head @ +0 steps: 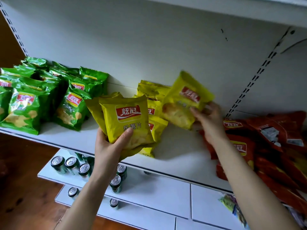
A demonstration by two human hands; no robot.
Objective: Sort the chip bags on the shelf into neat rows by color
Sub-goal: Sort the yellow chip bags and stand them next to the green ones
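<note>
Held firmly in your left hand [109, 146], a small stack of yellow bags [126, 120] hovers over the shelf [179, 155] front; your right hand [210, 125] pinches a tilted yellow bag [184, 102] by its lower edge, beside the yellow row [153, 92]. Straighten it upright, then seat it in line, clear of the red bags [265, 138].

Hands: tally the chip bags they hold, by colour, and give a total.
Yellow: 3, a front bag and a back bag in the left hand, and a blurred bag in the right hand.
Green: 0; the green bags sit on the shelf.
Red: 0; the red bags lie on the shelf.
Total: 3
</note>
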